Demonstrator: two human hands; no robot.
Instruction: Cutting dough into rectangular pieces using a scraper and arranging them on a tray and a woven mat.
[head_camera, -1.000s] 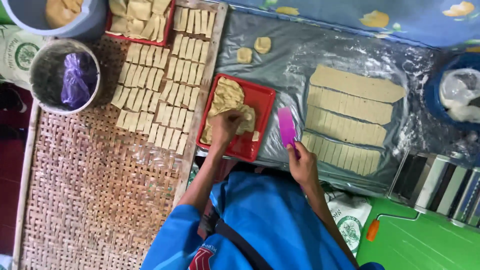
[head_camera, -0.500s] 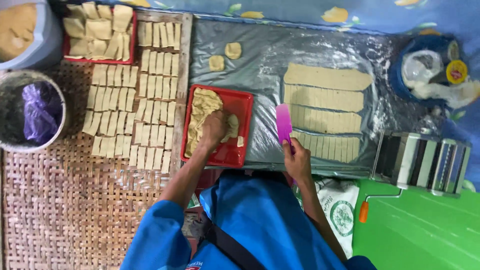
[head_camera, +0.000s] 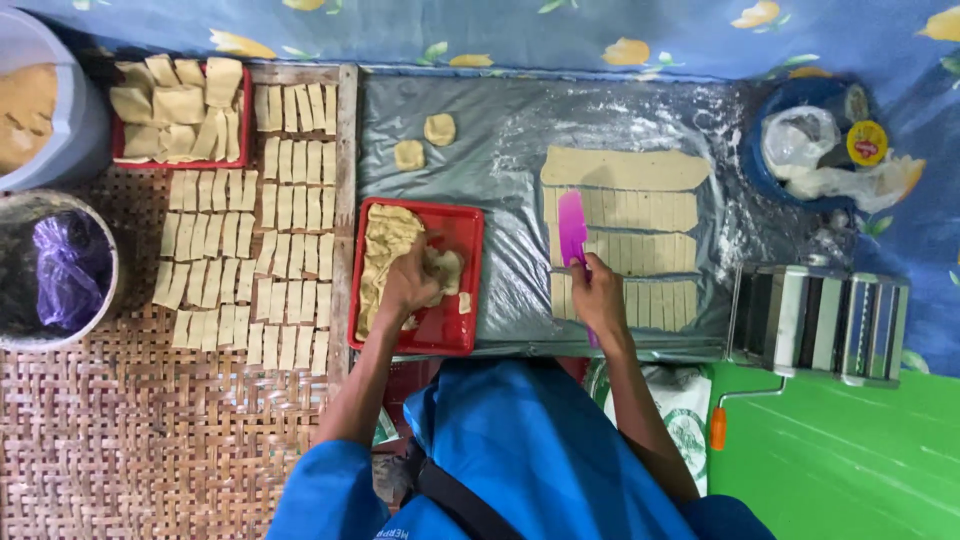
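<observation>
Left hand: the left hand (head_camera: 408, 285) is down in the red tray (head_camera: 462, 228), fingers curled around a lump of dough scraps (head_camera: 385, 250) — it grips them.
Right hand: the right hand (head_camera: 598, 297) is closed around the handle of a pink scraper (head_camera: 572, 228).
Scraper: its flat blade lies on the dough sheets (head_camera: 630, 215), which are cut into strips.
Dough sheets: they lie on the shiny grey mat (head_camera: 480, 150), dusted with flour.
Small dough bits: two round pieces (head_camera: 424, 141) sit on the mat above the tray.
Cut strips: rows of them (head_camera: 250, 250) lie on the woven tray (head_camera: 120, 440), left of the red tray.
Pasta roller: a metal one (head_camera: 820, 320) stands to the right — well apart from the hands.
</observation>
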